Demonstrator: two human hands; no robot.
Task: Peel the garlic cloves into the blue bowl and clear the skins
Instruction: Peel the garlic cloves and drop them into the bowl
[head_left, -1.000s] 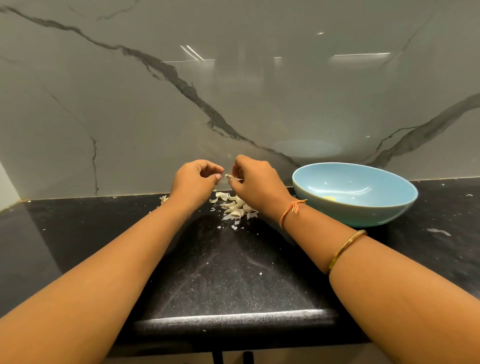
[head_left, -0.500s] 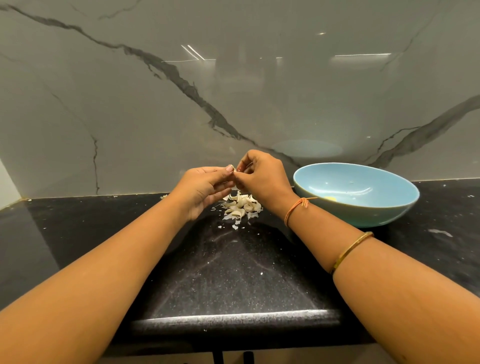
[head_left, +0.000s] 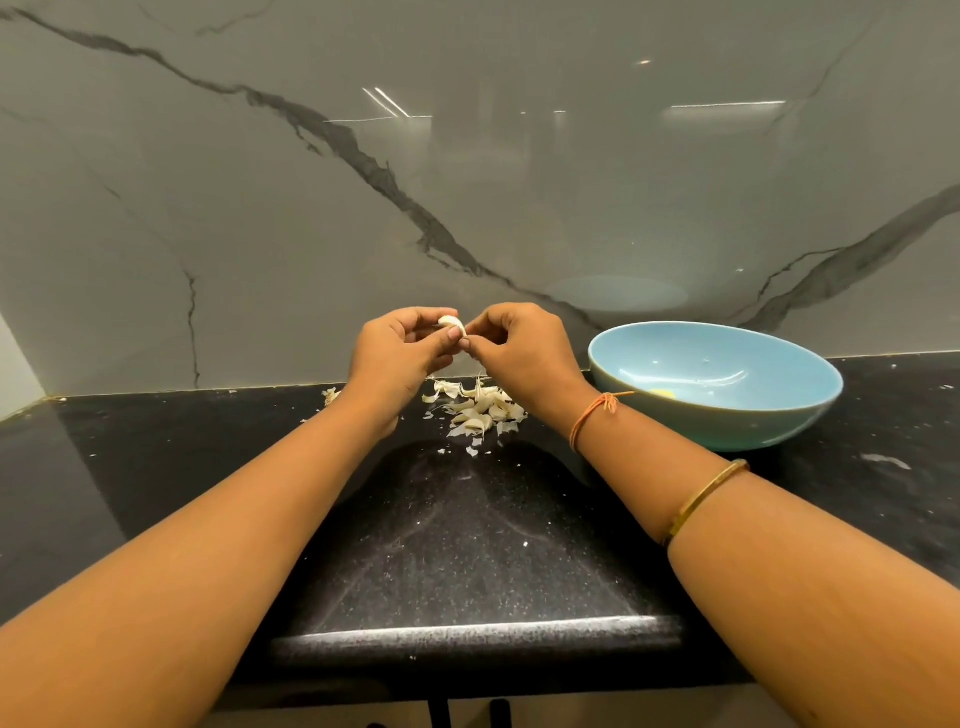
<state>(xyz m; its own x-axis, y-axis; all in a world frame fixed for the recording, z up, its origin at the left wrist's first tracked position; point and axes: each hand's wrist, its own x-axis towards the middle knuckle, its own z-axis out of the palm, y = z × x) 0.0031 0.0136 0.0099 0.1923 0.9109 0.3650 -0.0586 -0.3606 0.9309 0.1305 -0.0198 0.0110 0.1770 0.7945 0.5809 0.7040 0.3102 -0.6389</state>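
Skins (head_left: 480, 408) on the table (head_left: 467, 545), bowl (head_left: 727, 428) to their right
The left hand (head_left: 397, 345) and right hand (head_left: 524, 345) held a clove (head_left: 453, 324) above the skins (a piece (head_left: 662, 393) lay in the bowl).

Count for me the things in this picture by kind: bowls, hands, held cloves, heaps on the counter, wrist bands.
Bowls: 1, blue bowl
Hands: 2, left hand, right hand
Held cloves: 1, garlic clove, pinched by both hands
Heaps: 1, garlic heap
Wrist bands: 2, orange thread, gold bangle
Total: 7
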